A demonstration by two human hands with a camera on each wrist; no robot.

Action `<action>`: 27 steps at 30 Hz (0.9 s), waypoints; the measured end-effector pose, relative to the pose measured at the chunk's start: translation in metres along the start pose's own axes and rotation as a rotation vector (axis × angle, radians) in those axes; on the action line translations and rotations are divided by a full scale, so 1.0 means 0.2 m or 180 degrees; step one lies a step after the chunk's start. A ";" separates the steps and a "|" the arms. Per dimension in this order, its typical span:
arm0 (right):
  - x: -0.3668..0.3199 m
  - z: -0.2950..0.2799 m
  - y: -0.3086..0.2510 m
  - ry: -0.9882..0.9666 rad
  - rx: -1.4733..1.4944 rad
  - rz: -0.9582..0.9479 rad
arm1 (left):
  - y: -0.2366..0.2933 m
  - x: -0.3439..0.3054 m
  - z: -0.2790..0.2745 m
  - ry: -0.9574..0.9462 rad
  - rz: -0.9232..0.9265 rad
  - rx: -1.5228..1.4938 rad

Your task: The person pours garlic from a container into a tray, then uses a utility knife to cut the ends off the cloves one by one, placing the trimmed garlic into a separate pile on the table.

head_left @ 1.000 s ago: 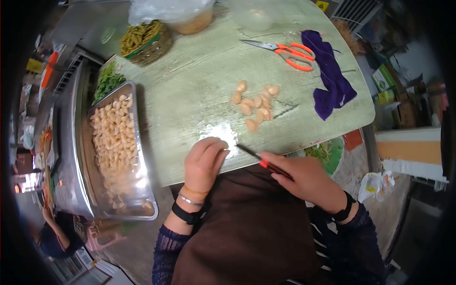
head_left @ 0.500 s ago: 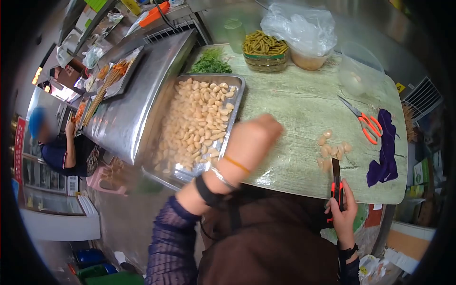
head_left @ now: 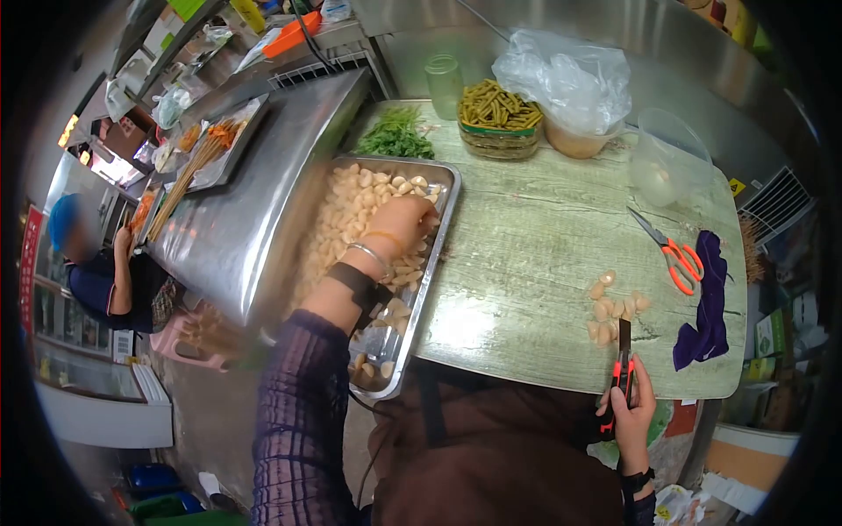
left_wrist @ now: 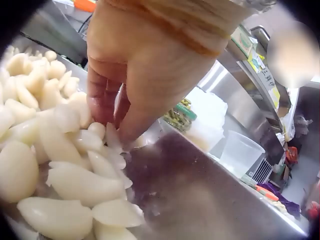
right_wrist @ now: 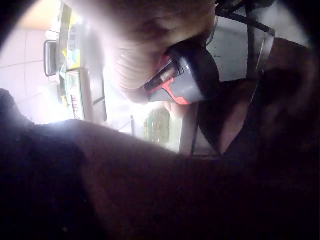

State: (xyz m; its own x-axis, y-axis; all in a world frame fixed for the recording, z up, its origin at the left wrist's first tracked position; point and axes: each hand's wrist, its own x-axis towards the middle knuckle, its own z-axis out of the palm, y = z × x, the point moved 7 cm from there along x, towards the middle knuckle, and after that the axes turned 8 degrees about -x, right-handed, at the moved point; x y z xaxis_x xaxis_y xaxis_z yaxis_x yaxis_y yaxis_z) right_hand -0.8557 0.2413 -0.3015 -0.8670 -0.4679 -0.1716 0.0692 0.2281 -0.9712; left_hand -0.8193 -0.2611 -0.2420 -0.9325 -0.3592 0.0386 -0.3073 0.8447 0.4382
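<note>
My left hand [head_left: 405,221] reaches down into a metal tray [head_left: 449,202] filled with peeled garlic cloves [head_left: 355,197]. In the left wrist view its thumb and fingertips close around a pale garlic clove [left_wrist: 113,139] at the edge of the heap. My right hand [head_left: 633,412] grips a utility knife [head_left: 624,373] with a black and red handle at the table's front edge. The dark blade points away from me, its tip just below a small group of garlic cloves [head_left: 604,309] on the table. The right wrist view shows the handle's butt end [right_wrist: 197,77] sticking out of the fist.
Orange-handled scissors [head_left: 677,259] and a purple cloth [head_left: 712,302] lie at the table's right. Along the back stand a container of green pieces [head_left: 500,118], a bagged bowl [head_left: 574,136] and a clear tub [head_left: 671,162]. Green herbs [head_left: 393,136] lie behind the tray. Another person [head_left: 105,280] is at far left.
My left hand has left the table's front and gone left into the tray of garlic. The right hand keeps the knife, now beside the small garlic group. The view has swung left.
</note>
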 end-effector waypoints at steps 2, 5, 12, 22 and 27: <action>0.00 0.00 0.01 0.0043 0.0032 0.0027 | 0.00 -0.05 -0.06 0.0332 -0.0171 -0.0620; -0.01 0.01 0.00 -0.0089 0.0021 0.0029 | 0.28 -0.20 -0.16 0.0201 -0.0050 -0.1589; -0.01 0.04 -0.10 -0.0236 -0.0188 -0.0028 | 1.13 -0.61 0.19 0.0351 0.1797 -0.1056; -0.05 0.07 -0.32 -0.0651 -0.2295 -0.1255 | 1.12 -0.74 0.56 0.0622 0.1985 -0.1338; -0.08 0.08 -0.34 -0.0928 -0.2865 -0.1311 | 1.11 -0.74 0.58 0.0654 0.2079 -0.1392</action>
State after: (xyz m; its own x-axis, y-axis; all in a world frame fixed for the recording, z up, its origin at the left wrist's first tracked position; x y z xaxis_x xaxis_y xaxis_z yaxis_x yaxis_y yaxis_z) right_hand -0.8384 0.2191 -0.2359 -0.5781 -0.8160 -0.0037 -0.7052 0.5018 -0.5008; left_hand -0.7709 0.0250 -0.2540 -0.8313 0.0510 0.5534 0.4286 0.6929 0.5799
